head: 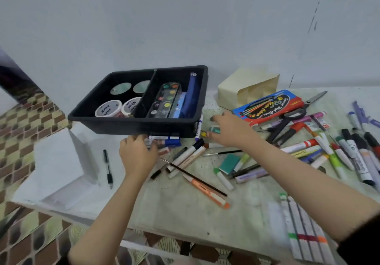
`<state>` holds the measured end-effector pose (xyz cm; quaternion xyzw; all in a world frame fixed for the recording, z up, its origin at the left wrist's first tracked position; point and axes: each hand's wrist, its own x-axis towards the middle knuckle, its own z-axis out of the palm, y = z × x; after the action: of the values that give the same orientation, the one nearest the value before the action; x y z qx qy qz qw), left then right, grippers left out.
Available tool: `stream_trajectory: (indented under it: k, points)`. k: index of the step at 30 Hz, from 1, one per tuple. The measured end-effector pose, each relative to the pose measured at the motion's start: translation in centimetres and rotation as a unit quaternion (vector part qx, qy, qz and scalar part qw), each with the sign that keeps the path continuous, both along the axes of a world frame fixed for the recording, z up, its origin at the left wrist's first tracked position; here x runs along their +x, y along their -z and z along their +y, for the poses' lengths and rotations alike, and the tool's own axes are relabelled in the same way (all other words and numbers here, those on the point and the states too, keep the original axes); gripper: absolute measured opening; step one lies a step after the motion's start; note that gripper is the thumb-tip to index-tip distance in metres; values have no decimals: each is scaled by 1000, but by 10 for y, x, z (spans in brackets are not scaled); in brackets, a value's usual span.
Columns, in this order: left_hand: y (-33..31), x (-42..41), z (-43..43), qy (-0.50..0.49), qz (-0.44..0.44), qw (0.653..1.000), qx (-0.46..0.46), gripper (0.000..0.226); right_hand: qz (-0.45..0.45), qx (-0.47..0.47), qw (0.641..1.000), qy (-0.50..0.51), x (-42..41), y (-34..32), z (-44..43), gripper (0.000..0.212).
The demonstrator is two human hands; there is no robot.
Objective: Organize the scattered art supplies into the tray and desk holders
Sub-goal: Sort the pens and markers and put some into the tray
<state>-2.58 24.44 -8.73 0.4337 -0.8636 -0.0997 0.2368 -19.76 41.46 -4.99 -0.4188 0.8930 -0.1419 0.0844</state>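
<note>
Mid-gather: your left hand [137, 151] curls round markers [164, 140] at the tray's [131, 124] near edge; your right hand [230, 129] pinches a small green block [214, 129]. Next, probably lift both into the tray.

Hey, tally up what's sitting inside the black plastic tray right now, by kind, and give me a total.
Inside the black plastic tray:
White round labelled tubs: 2
Round grey-green lidded containers: 2
Watercolour paint palette in a clear case: 1
Dark blue pouch: 1
Light blue flat item, partly hidden: 1
Total: 7
</note>
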Motion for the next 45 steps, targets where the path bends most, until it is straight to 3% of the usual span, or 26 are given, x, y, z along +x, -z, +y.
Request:
stream_trajectory:
  k: [8,12,16,18,20,23,26,29,32,38,40,42,45]
  points:
    - [14,-24,-12,-105,-47,988,108,71,-45,14,999,14,-25,28,-48,73]
    - [14,-36,-16,-109,-23,983,144,72,-60,52,997,10,-30,24,-51,76]
    - [10,-39,-17,-119,-26,977,173,66,-54,19,998,31,-24,22,-47,84]
    - [8,-40,-17,-125,-17,974,187,69,-51,-30,997,43,-20,23,-45,72]
    - [6,-39,-15,-133,-1,971,199,72,-106,-115,985,76,-17,25,-43,48]
    - [2,-35,-8,-140,72,964,214,62,-230,-243,930,154,-16,26,-38,22]
    - [6,-28,2,-110,204,941,246,37,-295,-308,886,182,-16,21,-24,18]
    - [3,-19,16,-55,338,887,309,24,-299,-302,892,156,-11,10,-2,3]
    - [-7,-11,29,-29,378,876,297,20,-266,-248,918,157,-7,3,24,14]
    - [-22,1,65,19,431,812,392,13,-426,-278,834,212,8,-1,92,20]
    - [-26,1,81,65,398,803,439,19,-504,-300,782,211,15,0,111,16]
    - [-29,-2,99,113,350,801,472,29,-571,-314,731,203,24,0,128,30]
    - [-34,-8,126,172,286,795,506,39,-591,-341,703,200,38,0,151,29]
